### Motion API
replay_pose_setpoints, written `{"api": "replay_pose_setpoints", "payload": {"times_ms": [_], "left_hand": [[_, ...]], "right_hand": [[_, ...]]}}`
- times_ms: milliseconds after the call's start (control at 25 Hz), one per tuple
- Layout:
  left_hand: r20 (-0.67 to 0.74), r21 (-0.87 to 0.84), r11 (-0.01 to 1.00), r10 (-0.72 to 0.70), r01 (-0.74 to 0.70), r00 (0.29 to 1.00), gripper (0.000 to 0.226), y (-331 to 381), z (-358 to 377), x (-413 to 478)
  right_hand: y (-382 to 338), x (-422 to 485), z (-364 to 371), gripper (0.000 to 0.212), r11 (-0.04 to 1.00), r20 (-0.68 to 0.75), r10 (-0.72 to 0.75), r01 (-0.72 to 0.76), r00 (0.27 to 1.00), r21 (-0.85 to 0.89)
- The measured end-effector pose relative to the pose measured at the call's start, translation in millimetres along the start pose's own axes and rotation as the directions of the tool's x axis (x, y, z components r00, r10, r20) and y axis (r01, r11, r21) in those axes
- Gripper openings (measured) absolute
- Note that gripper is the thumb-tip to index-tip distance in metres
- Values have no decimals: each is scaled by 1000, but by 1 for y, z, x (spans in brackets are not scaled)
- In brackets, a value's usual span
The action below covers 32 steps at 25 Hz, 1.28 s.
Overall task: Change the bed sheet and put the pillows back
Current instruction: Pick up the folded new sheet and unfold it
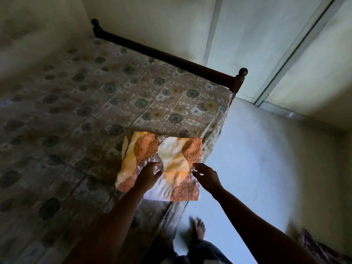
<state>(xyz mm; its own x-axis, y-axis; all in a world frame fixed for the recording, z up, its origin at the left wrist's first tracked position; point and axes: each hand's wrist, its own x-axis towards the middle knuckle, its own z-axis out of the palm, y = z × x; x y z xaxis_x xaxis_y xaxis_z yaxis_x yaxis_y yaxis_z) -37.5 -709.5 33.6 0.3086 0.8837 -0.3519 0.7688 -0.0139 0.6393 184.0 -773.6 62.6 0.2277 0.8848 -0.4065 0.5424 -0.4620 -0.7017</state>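
Note:
A folded orange, yellow and white sheet [171, 161] lies on the bed's right edge, on top of the brown flowered sheet [106, 96] that covers the mattress. My left hand [150, 173] lies on the folded sheet's middle with its fingers curled into the cloth. My right hand [204, 175] hovers at the folded sheet's right side, fingers spread and relaxed, holding nothing. No pillow shows in this view.
A dark wooden bed rail [167, 58] with round knobs closes the bed's far end. Pale walls stand behind and to the left. Light bare floor [247, 168] runs along the bed's right side, where my bare foot [200, 228] stands. A patterned cloth [312, 242] lies at the bottom right.

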Motion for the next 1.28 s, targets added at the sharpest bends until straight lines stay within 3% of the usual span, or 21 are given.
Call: {"api": "replay_pose_setpoints", "payload": {"times_ms": [80, 160, 240, 320, 400, 480, 560, 600, 680, 760, 880, 960, 1160, 1280], "left_hand": [[-29, -55, 997, -63, 61, 998, 40, 13, 3, 11], [-40, -114, 981, -163, 158, 986, 42, 24, 6, 19], [-42, -166, 955, -258, 247, 965, 43, 35, 8, 19], [-44, -222, 920, -341, 324, 939, 42, 43, 10, 16], [-41, -312, 865, -426, 394, 904, 43, 47, 12, 14], [-19, -497, 740, -531, 453, 847, 50, 45, 14, 16], [64, -727, 493, -644, 478, 762, 56, 48, 16, 16], [112, -801, 365, -687, 474, 718, 56, 51, 16, 17], [143, -854, 227, -762, 468, 632, 59, 56, 16, 16], [58, -848, 251, -831, 466, 553, 60, 52, 15, 10], [-153, -736, 452, -837, 504, 526, 52, 36, 11, -14], [-246, -649, 516, -838, 559, 487, 42, 31, 15, -39], [-307, -813, 404, -909, 419, 282, 37, 25, 53, -132], [-178, -951, 219, -965, 220, 192, 16, 20, 93, -198]], "right_hand": [[1, 29, -8, 38, 957, 5, 210, -206, 978, 206], [4, 58, -12, 53, 818, 60, 394, -380, 917, 432], [6, 84, -12, 72, 743, 122, 478, -474, 870, 473], [6, 105, -8, 78, 702, 168, 509, -521, 844, 487], [4, 121, -4, 58, 699, 203, 452, -486, 869, 525], [0, 132, 2, 43, 784, 242, 366, -438, 899, 440], [-13, 122, 8, 39, 939, 289, 195, -263, 937, 221], [-19, 110, 13, 37, 995, 343, 45, -73, 938, 70], [-31, 77, 22, 36, 915, 532, -221, 362, 818, -178], [-33, 50, 29, 36, 773, 678, -307, 591, 668, -232], [-25, 29, 35, 37, 659, 739, -368, 719, 564, -220], [-20, 19, 38, 42, 573, 765, -408, 792, 498, -210], [-2, -35, 61, 65, 334, 819, -479, 928, 316, -163], [23, -84, 72, 52, 349, 886, -379, 928, 268, -131]]}}
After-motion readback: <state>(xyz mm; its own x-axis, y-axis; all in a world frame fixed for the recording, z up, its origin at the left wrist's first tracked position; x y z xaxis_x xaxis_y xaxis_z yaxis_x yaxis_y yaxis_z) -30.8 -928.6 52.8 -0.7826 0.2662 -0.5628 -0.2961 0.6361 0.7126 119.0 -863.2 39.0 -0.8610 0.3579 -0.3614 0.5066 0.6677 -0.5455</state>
